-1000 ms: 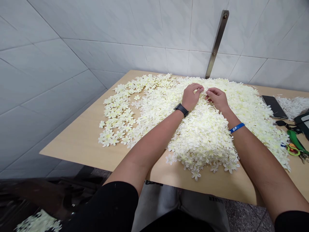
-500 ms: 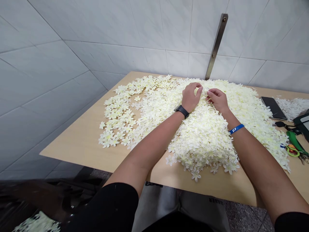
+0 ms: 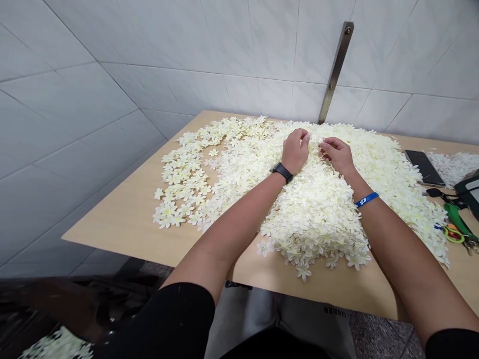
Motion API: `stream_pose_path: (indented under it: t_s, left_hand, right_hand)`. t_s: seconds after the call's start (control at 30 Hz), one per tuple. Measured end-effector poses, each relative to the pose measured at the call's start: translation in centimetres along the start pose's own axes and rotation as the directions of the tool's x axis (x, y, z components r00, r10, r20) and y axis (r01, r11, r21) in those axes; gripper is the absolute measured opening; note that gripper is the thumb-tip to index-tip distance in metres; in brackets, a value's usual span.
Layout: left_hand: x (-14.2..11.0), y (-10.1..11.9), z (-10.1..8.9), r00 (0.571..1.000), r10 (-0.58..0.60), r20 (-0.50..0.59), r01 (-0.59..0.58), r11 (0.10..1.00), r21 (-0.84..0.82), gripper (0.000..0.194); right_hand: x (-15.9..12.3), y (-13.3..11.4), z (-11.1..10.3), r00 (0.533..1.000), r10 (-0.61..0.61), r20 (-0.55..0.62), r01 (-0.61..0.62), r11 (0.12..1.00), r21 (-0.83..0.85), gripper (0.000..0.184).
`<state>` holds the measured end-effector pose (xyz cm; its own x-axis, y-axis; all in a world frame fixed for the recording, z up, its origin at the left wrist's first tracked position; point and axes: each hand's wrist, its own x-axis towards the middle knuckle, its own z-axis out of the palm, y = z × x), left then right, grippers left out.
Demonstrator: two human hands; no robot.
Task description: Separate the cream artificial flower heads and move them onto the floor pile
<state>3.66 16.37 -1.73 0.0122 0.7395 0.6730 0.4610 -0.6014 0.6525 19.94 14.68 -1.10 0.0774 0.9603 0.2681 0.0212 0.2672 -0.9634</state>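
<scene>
The large heap of pale cream artificial flowers with yellow-green centres (image 3: 318,214) lies on the light wood-toned surface (image 3: 123,214). Over its middle, the hands are apart from each other, fingers curled and thumbs brought in towards them. The left hand (image 3: 295,152), with a black wristwatch (image 3: 282,172) at the wrist, is over the heap; the right hand (image 3: 339,154) is just beside it, with a blue wristband (image 3: 366,199) further down the arm. I cannot tell whether either holds a flower.

Left of the heap, flatter cream flowers (image 3: 183,174) spread out. Right of it lie a dark phone (image 3: 424,168), thin white pieces (image 3: 454,167) and a green-handled tool (image 3: 454,217). Behind it, a metal bar (image 3: 336,72) stands tilted against the grey-white tiled wall (image 3: 168,35).
</scene>
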Motion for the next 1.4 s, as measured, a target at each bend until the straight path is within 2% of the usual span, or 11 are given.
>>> stream_pose_path:
  t_s: [0.17,0.27,0.4,0.63,1.1,1.4]
  left_hand:
    - [-0.16,0.33,-0.08,1.000,-0.021,0.001,0.021,1.000,0.023,0.021]
    - [-0.24,0.64,-0.23,0.999,0.047,0.019,-0.047,0.999,0.013,0.012]
    - [-0.19,0.80,-0.23,0.992,0.104,0.074,-0.106,0.994,0.015,0.008]
    - [-0.01,0.27,0.00,0.997,0.067,0.023,-0.066,0.997,-0.030,0.014]
    - [0.14,0.01,0.22,0.995,0.088,0.050,-0.084,0.993,-0.084,0.015]
    - [0.09,-0.08,0.32,0.995,0.093,0.031,-0.089,0.989,-0.114,0.015]
  right_hand:
    - [0.03,0.04,0.11,1.000,-0.006,-0.010,0.007,0.999,0.039,0.039]
    - [0.12,0.18,0.09,1.000,-0.016,-0.015,0.017,0.998,0.053,0.041]
    - [0.14,0.18,-0.02,1.000,-0.011,0.005,0.010,1.000,0.021,0.037]
    - [0.16,0.30,-0.06,0.999,-0.020,0.029,0.022,0.999,-0.041,0.031]
    - [0.14,0.25,-0.02,1.000,-0.007,-0.002,0.007,1.000,-0.016,0.026]
    - [0.11,0.07,0.00,1.000,-0.006,-0.007,0.006,1.000,0.004,0.023]
